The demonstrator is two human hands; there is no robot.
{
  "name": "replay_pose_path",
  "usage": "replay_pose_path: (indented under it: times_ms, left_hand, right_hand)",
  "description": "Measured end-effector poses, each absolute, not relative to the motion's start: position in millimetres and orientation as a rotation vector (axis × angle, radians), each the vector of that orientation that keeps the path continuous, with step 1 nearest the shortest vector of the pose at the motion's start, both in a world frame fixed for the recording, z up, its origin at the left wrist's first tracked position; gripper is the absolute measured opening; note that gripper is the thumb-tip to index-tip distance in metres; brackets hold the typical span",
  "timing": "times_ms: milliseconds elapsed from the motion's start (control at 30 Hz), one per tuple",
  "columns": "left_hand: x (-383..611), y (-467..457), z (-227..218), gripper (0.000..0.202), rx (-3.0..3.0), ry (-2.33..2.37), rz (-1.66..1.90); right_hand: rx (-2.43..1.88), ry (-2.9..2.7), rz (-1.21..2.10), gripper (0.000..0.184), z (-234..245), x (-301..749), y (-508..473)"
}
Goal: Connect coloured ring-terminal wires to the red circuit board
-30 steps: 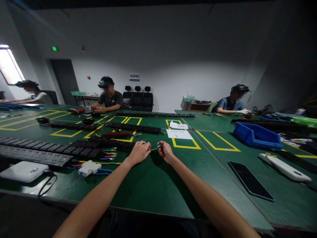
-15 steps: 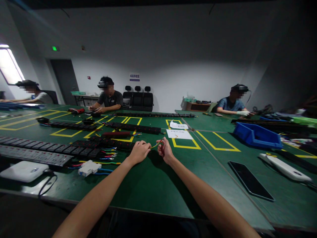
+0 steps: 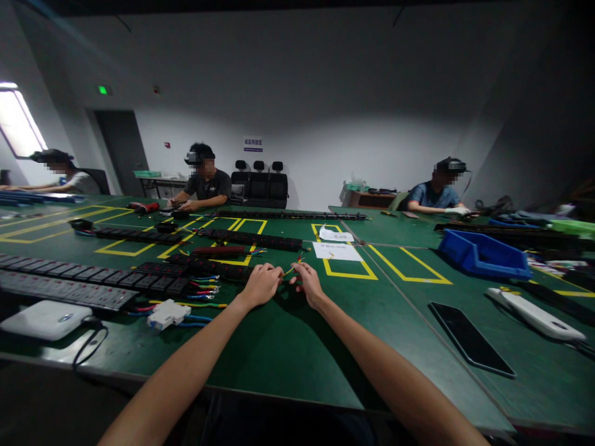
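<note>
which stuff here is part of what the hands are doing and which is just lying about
Seemingly part of it:
coloured wires, at the right hand
black socket strip, by the left hand

Apparently just lying about:
dark phone
blue bin
long white device

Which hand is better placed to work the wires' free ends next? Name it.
Likely the right hand: it is at the wires, near their tips, while the left hand rests at the black strip.

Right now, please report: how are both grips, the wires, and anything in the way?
Left grip over end of black strip. Right grip at thin wires, hold unclear. White paper lies beyond, not between them.
</note>
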State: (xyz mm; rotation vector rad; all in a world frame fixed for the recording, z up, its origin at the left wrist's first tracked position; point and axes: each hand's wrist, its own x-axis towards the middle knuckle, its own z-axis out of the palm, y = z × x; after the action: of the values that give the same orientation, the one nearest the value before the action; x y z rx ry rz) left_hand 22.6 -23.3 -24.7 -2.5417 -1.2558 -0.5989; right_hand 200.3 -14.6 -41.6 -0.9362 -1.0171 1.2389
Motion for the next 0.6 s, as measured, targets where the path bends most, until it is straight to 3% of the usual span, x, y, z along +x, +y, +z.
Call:
replay_pose_path:
  times_ms: [167,600]
  left_hand:
    - [22.8,-22.7,-25.7,0.015,-2.538,-1.258,-0.604]
    - [22.3,-28.3,-18.9,0.009,-2.584,-1.250,-0.619]
  right_hand:
    - [-0.945,-1.094,1.172,0.049,-45.2,200.2,-14.7]
    - [-0.903,-1.176,1.117,0.057,-50.8,202.3,-9.3]
